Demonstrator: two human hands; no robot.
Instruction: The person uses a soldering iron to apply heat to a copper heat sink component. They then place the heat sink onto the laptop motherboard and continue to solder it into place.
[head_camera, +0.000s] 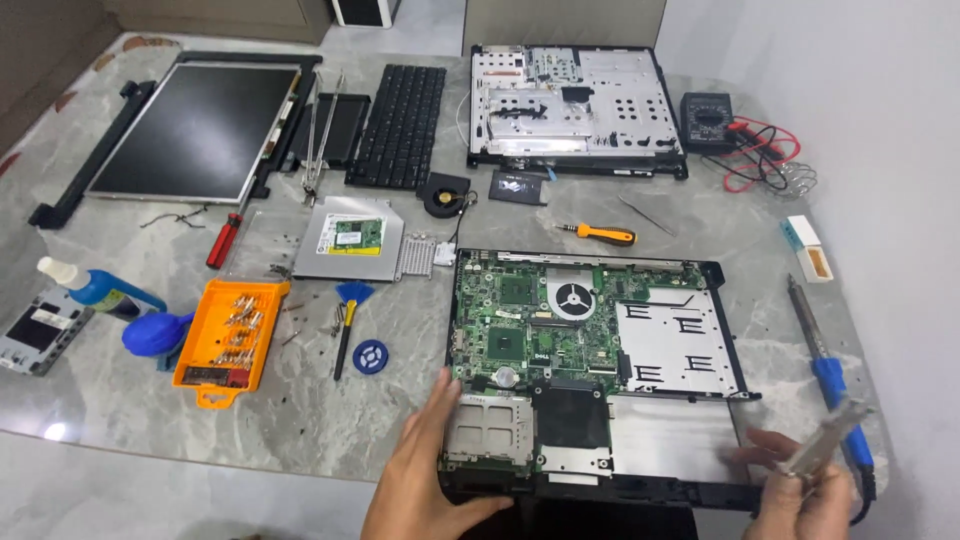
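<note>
An opened laptop base (700, 440) with its green circuit board (530, 320) exposed lies at the near edge of the grey marble table (150, 400). My left hand (425, 480) rests flat against the base's near left corner, fingers apart. My right hand (800, 490) hovers at the base's near right corner and pinches a small, blurred metal part (825, 440).
A blue-handled soldering iron (825, 350) lies to the right. Left of the base lie an orange bit case (232, 335), a blue brush (350, 320), an optical drive (350, 238). Farther back: screen panel (195, 130), keyboard (400, 125), metal chassis (570, 105), multimeter (708, 120), orange screwdriver (600, 234).
</note>
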